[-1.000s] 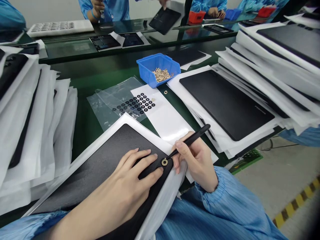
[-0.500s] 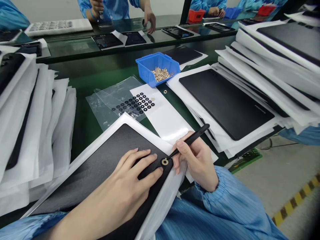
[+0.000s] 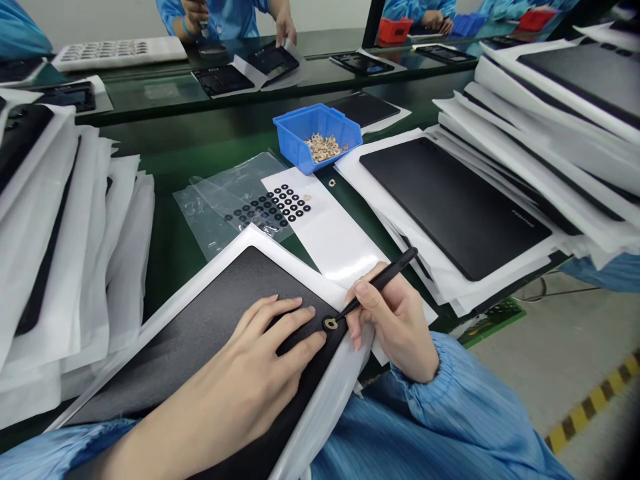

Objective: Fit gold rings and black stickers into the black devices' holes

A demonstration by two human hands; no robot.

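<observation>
My left hand (image 3: 265, 347) lies flat with its fingers spread on a black tablet-like panel (image 3: 200, 320), which rests in a white sleeve on my lap. My right hand (image 3: 395, 320) pinches a slim black tool (image 3: 385, 283). The tool's tip is at a small brass-coloured ring (image 3: 331, 323) on the panel's edge, just past my left fingertips. A similar loose ring (image 3: 332, 183) lies on the green bench.
A blue bin (image 3: 316, 137) of brass rings stands ahead, beside a sheet of black round pads (image 3: 277, 207) on clear plastic. Stacks of sleeved black panels (image 3: 453, 207) rise right and left. Co-workers' hands (image 3: 285, 27) work across a glass shelf.
My hands and the ring stay nearly in place. Across the shelf, a co-worker's hand has set down the dark panel that was raised earlier.
</observation>
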